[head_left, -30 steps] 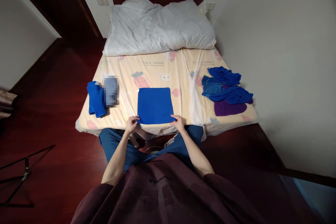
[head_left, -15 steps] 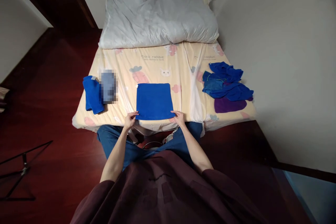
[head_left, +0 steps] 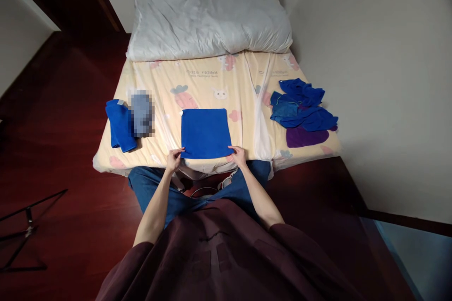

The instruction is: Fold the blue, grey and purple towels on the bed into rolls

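Observation:
A square blue towel [head_left: 205,132] lies spread flat near the front edge of the bed, a small white tag at its far left corner. My left hand [head_left: 174,159] is closed on its near left corner, pinching it between thumb and fingers. At the near right corner my right hand [head_left: 238,155] pinches the cloth in the same way. To the left, folded blue towels [head_left: 121,124] lie beside a blurred-out greyish-blue item [head_left: 141,114]. Over on the right is a crumpled pile of blue cloths [head_left: 303,108], with a purple cloth [head_left: 307,138] under its near side.
The bed [head_left: 201,84] has a cream sheet with rabbit and carrot prints. A bulky pale quilt [head_left: 212,14] lies across its far end. A black metal stand [head_left: 28,225] is on the floor at left, and a wall [head_left: 370,80] rises at right.
The camera view has shifted slightly, so everything sits a little higher and further left. Both hands keep their hold on the towel's near corners, and the towel looks unchanged.

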Demonstrator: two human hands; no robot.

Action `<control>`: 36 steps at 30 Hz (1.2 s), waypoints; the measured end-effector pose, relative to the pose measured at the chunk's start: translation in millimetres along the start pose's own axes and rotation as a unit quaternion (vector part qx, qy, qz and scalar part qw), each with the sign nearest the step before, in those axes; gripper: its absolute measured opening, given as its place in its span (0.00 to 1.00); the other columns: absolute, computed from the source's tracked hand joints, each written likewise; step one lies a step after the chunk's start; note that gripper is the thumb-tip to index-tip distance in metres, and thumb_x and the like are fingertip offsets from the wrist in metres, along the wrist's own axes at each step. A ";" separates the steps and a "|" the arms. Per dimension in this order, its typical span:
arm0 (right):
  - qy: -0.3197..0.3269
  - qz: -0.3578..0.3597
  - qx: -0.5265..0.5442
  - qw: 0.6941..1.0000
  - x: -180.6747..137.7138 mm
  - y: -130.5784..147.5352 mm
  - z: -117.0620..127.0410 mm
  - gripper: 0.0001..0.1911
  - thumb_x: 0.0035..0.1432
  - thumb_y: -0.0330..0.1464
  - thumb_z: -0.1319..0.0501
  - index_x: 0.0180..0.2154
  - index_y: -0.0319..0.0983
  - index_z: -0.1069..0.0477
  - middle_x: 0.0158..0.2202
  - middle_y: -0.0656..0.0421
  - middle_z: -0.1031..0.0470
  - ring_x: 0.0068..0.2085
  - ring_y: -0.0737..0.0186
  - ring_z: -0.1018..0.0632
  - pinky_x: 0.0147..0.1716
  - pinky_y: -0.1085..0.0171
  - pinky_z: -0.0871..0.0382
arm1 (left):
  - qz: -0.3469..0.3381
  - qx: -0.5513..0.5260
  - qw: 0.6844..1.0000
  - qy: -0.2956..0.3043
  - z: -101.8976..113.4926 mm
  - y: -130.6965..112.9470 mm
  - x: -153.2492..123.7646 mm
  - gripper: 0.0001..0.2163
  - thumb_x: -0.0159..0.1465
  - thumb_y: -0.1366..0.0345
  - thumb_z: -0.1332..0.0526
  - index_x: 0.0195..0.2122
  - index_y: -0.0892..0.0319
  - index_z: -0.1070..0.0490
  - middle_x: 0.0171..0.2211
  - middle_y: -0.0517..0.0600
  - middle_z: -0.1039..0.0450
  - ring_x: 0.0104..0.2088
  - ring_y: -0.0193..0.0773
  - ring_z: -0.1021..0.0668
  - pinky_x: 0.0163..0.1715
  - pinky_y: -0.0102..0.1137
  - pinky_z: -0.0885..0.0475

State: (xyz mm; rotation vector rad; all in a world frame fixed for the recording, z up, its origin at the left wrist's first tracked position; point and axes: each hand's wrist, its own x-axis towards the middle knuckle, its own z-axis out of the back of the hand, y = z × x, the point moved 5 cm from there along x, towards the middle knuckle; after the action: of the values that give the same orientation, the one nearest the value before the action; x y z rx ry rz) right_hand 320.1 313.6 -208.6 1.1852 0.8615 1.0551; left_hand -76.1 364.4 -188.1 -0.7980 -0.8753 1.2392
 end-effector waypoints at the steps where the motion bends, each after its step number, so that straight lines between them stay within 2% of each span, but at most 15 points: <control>1: -0.001 -0.001 0.001 1.000 0.1 -0.3 0.0 0.28 0.37 0.24 0.47 0.40 0.37 0.18 0.46 0.51 0.16 0.50 0.52 0.17 0.61 0.50 0.27 | 0.003 -0.010 1.000 -0.002 -0.3 -0.2 -0.1 0.16 0.65 0.51 0.39 0.40 0.57 0.18 0.48 0.56 0.18 0.53 0.52 0.19 0.58 0.50 0.25; 8: -0.003 -0.005 0.028 1.000 1.2 -0.4 0.4 0.27 0.36 0.24 0.47 0.39 0.37 0.19 0.46 0.51 0.16 0.51 0.52 0.17 0.62 0.49 0.28 | 0.005 -0.019 1.000 -0.014 -0.8 -2.8 -0.4 0.14 0.65 0.54 0.40 0.40 0.58 0.20 0.48 0.58 0.18 0.52 0.52 0.18 0.57 0.50 0.25; 15: -0.002 -0.007 0.025 1.000 1.2 4.6 0.2 0.25 0.37 0.25 0.46 0.38 0.38 0.20 0.44 0.52 0.16 0.50 0.52 0.17 0.60 0.50 0.27 | 0.015 0.003 1.000 -0.015 -0.8 -4.5 -1.3 0.13 0.66 0.53 0.41 0.39 0.56 0.22 0.48 0.57 0.18 0.52 0.51 0.19 0.56 0.49 0.25; 18: -0.011 -0.007 0.013 1.000 2.2 9.4 1.3 0.18 0.42 0.27 0.43 0.36 0.38 0.20 0.42 0.52 0.17 0.48 0.53 0.17 0.56 0.53 0.25 | 0.025 0.020 0.999 -0.017 -0.1 -3.3 -2.0 0.13 0.66 0.53 0.43 0.40 0.56 0.24 0.47 0.57 0.19 0.49 0.50 0.19 0.52 0.46 0.25; 21: -0.030 -0.011 -0.001 0.999 4.8 12.9 4.1 0.07 0.49 0.35 0.37 0.30 0.38 0.24 0.34 0.53 0.19 0.40 0.55 0.18 0.45 0.57 0.21 | 0.053 0.049 0.997 -0.033 1.3 -1.0 -2.5 0.15 0.67 0.51 0.44 0.42 0.56 0.27 0.42 0.56 0.20 0.44 0.48 0.20 0.47 0.43 0.24; 23: -0.039 -0.015 -0.005 0.999 6.5 13.8 5.4 0.13 0.51 0.43 0.35 0.26 0.39 0.28 0.29 0.55 0.22 0.34 0.57 0.20 0.37 0.60 0.22 | 0.062 0.066 0.995 -0.041 1.2 -1.0 -2.6 0.16 0.68 0.49 0.46 0.41 0.55 0.28 0.38 0.54 0.22 0.41 0.46 0.21 0.46 0.41 0.25; 25: -0.048 -0.019 -0.008 0.999 7.4 13.7 6.3 0.20 0.52 0.49 0.34 0.25 0.39 0.29 0.27 0.56 0.23 0.32 0.58 0.21 0.34 0.61 0.23 | 0.062 0.067 0.995 -0.041 -0.1 -1.4 -2.4 0.16 0.69 0.48 0.47 0.40 0.55 0.29 0.35 0.52 0.24 0.39 0.45 0.22 0.45 0.39 0.26; 29: -0.075 -0.028 -0.012 0.997 8.1 10.9 6.9 0.26 0.51 0.56 0.34 0.31 0.38 0.24 0.32 0.51 0.19 0.36 0.53 0.18 0.39 0.58 0.21 | 0.068 0.038 0.996 -0.047 -1.2 0.9 -2.8 0.18 0.68 0.46 0.47 0.38 0.55 0.29 0.32 0.50 0.25 0.35 0.42 0.23 0.41 0.36 0.27; 33: -0.097 -0.038 -0.014 0.994 10.3 5.9 4.7 0.26 0.51 0.55 0.33 0.33 0.37 0.22 0.35 0.48 0.17 0.39 0.51 0.17 0.44 0.54 0.20 | 0.081 0.016 0.995 -0.052 -0.1 5.3 -4.4 0.18 0.66 0.45 0.44 0.36 0.55 0.27 0.29 0.49 0.25 0.32 0.41 0.23 0.38 0.35 0.26; 36: -0.112 -0.044 -0.014 0.993 12.0 2.4 2.8 0.26 0.51 0.54 0.33 0.33 0.36 0.21 0.35 0.48 0.16 0.38 0.51 0.16 0.44 0.53 0.19 | 0.084 0.030 0.994 -0.069 2.7 6.8 -5.9 0.17 0.64 0.47 0.42 0.35 0.55 0.25 0.30 0.50 0.24 0.34 0.42 0.22 0.40 0.36 0.25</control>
State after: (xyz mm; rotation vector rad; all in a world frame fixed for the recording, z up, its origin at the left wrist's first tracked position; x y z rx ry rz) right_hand 325.9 324.3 -205.6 1.2063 0.7135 0.8421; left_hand -82.1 359.7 -193.7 -0.7555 -0.8908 1.4761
